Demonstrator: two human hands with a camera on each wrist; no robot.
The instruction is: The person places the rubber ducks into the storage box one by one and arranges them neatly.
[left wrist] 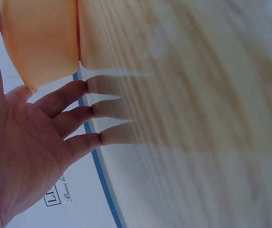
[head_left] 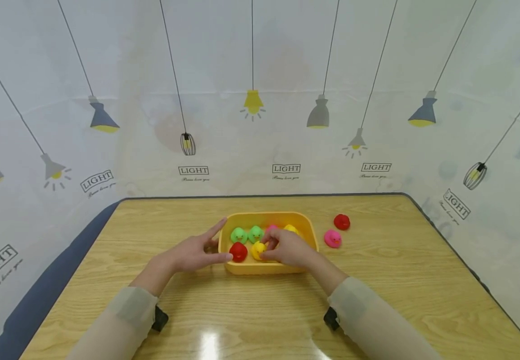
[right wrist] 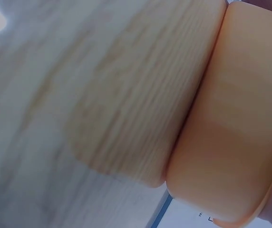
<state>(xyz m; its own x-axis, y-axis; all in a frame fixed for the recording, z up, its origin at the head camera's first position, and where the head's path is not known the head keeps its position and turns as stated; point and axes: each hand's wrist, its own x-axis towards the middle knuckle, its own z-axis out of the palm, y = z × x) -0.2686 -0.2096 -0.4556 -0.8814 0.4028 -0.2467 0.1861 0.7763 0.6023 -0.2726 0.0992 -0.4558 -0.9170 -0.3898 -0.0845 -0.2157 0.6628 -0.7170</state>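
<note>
A yellow plastic basin [head_left: 264,269] stands on the wooden table with several small rubber ducks inside. My left hand [head_left: 192,252] is at its left end, fingers spread and thumb reaching over the rim beside a red duck [head_left: 238,252]. The left wrist view shows that hand [left wrist: 36,128] against the basin's outer wall [left wrist: 41,42]. My right hand [head_left: 289,248] reaches into the basin and pinches a yellow duck [head_left: 257,250] between thumb and fingers. Two green ducks [head_left: 238,235] sit along the back, with a pink one [head_left: 272,228] and another yellow one [head_left: 291,228] partly hidden.
Right of the basin, a red duck [head_left: 342,222] and a pink duck [head_left: 333,239] lie on the table [head_left: 386,280]. A white cloth printed with lamps [head_left: 223,60] hangs behind and around the table. In the right wrist view, the basin wall [right wrist: 226,118] fills the right side.
</note>
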